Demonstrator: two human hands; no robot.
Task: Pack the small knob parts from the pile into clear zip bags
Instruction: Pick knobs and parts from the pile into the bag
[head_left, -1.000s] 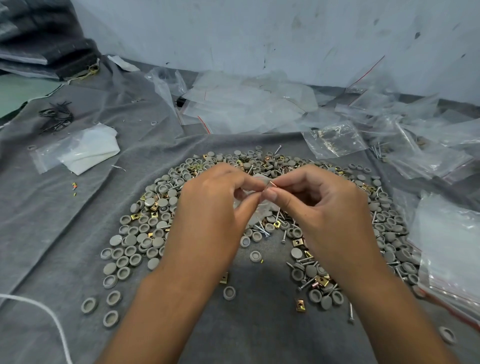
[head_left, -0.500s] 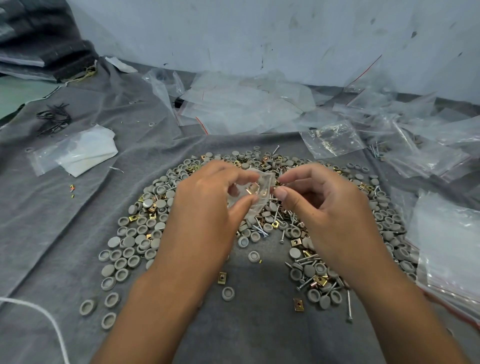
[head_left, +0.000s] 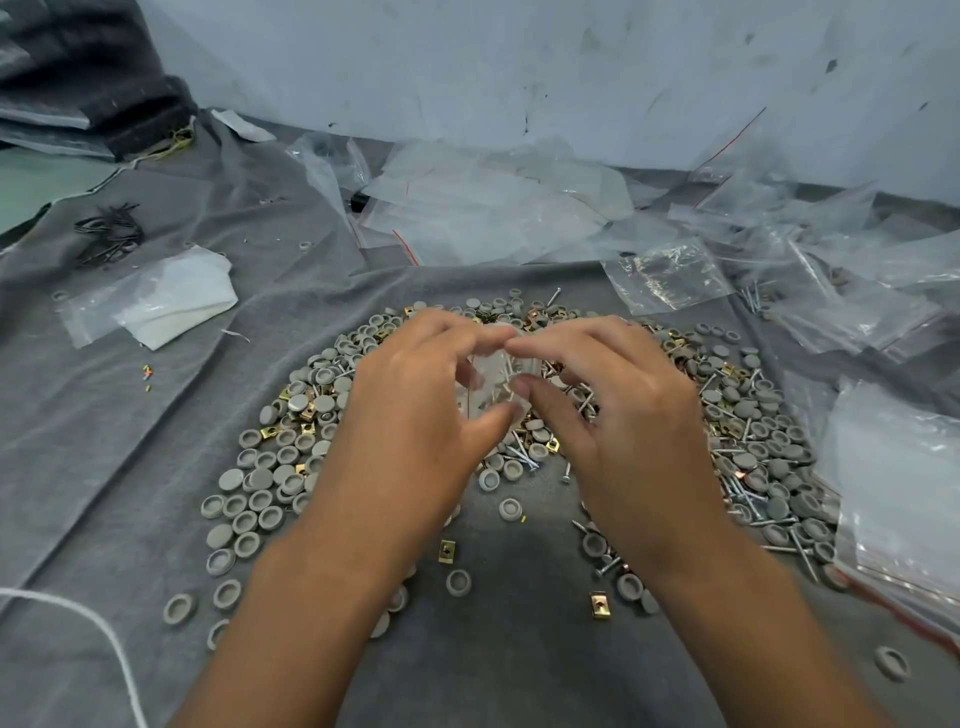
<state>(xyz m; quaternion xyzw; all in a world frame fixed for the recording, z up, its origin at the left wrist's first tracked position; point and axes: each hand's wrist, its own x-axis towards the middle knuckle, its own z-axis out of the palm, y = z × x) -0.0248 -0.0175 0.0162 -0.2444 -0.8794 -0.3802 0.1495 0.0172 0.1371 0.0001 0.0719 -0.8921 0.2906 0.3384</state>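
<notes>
While both hands sit over the middle of the pile, a small clear zip bag (head_left: 491, 387) is held between them: left hand (head_left: 415, 410) pinches it with thumb and forefinger on the 9 o'clock side, right hand (head_left: 618, 410) has thumb and forefinger tips at its top edge around 12 to 3 o'clock. Motion blur, so I cannot tell the exact contact points. Bag seems to hold a few screws; contents otherwise unclear. Step in hand looks like closing or handling 1 filled bag, not picking parts. Grey knob caps (head_left: 275, 499) with brass clips and screws ring the hands from 7 through 12 to 4 o'clock on the grey cloth (head_left: 130, 441) over the table. Empty bags (head_left: 493, 208) lie at 12 o'clock, more bags (head_left: 904, 493) at 3 o'clock. Next move likely: run fingertips along the zip to seal, then drop the bag aside. Needs the strip aligned before pressing, or it won't seal.
</notes>
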